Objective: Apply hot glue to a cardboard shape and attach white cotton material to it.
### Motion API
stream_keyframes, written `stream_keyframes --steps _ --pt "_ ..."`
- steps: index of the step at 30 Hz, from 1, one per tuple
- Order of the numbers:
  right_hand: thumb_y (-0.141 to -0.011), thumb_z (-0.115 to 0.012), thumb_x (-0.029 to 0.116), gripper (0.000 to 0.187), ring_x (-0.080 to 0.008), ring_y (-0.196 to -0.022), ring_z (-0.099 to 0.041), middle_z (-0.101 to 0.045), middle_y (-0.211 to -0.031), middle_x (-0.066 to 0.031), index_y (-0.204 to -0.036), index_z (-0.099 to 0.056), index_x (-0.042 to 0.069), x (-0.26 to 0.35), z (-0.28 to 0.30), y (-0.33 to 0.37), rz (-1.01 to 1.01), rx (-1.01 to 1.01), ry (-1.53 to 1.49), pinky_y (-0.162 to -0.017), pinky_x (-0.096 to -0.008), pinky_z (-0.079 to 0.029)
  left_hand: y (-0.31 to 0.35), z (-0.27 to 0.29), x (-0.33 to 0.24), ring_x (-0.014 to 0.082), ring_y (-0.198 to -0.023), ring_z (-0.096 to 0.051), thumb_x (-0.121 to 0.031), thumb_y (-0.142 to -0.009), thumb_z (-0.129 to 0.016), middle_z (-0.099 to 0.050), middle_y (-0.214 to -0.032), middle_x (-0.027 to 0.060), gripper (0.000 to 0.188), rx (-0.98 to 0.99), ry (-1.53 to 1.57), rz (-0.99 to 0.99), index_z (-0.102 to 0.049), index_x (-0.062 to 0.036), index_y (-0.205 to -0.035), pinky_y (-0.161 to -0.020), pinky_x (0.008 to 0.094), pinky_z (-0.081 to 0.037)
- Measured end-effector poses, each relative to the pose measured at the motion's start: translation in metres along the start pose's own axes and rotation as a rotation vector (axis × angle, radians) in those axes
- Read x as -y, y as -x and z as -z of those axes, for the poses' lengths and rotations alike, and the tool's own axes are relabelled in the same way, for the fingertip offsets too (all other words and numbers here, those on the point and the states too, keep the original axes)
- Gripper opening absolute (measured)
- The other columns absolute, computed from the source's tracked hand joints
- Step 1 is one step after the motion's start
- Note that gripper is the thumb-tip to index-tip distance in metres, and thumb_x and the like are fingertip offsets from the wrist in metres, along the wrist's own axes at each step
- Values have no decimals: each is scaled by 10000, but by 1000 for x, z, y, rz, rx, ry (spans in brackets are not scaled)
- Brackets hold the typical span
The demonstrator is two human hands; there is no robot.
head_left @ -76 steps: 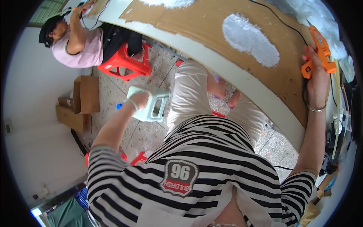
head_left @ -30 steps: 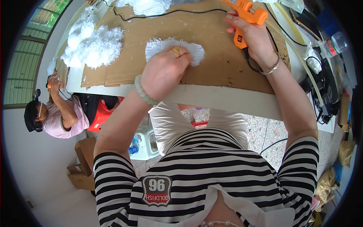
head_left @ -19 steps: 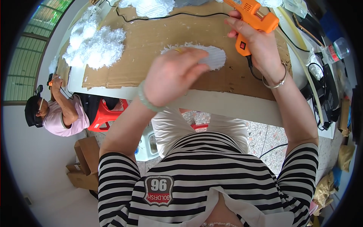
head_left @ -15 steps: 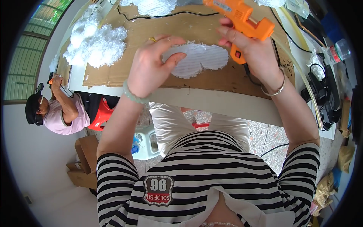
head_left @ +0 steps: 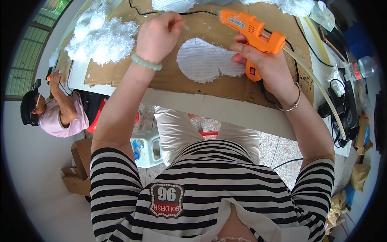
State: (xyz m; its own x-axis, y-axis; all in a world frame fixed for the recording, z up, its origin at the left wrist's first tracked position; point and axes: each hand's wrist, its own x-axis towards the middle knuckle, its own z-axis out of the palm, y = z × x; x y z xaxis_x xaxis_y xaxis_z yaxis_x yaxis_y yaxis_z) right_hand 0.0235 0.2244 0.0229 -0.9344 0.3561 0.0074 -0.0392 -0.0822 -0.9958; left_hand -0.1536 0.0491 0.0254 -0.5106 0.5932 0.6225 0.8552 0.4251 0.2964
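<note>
One orange glue gun (head_left: 252,29) gripped in right hand (head_left: 270,66), left hand (head_left: 158,37) curled closed, clear bottle (head_left: 365,67) — contents unclear

Workshop: glue gun (head_left: 250,31), worktable (head_left: 217,107)

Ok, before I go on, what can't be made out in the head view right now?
In the head view:
- Left hand: its own curl and blur hide whether it pinches anything.
- Orange glue gun: trigger hidden by the right hand.
- White piece: cut off by the upper edge.
- Co-worker's hand: too small to tell its grip.
</note>
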Motion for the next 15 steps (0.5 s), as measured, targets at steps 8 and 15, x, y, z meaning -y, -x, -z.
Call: stream_keyframes --steps 8,15 --pt "-837 -624 126 259 -137 -760 -622 -633 -911 -56 -1057 -567 0 -1 -2 -1 -8 0 9 -708 -261 -493 27 11 -13 275 -627 -594 -75 -727 -641 -639 -721 91 99 185 -219 -284 -652 -92 -824 -574 372 -489" --pt "-842 -615 126 254 -145 -750 -627 -630 -928 -73 -1054 -561 -3 1 5 -5 52 -13 -68 -691 -262 -499 20 18 -43 270 -704 -603 -69 -711 -659 -646 -836 93 144 77 95 -439 -642 -67 -854 -631 355 -502"
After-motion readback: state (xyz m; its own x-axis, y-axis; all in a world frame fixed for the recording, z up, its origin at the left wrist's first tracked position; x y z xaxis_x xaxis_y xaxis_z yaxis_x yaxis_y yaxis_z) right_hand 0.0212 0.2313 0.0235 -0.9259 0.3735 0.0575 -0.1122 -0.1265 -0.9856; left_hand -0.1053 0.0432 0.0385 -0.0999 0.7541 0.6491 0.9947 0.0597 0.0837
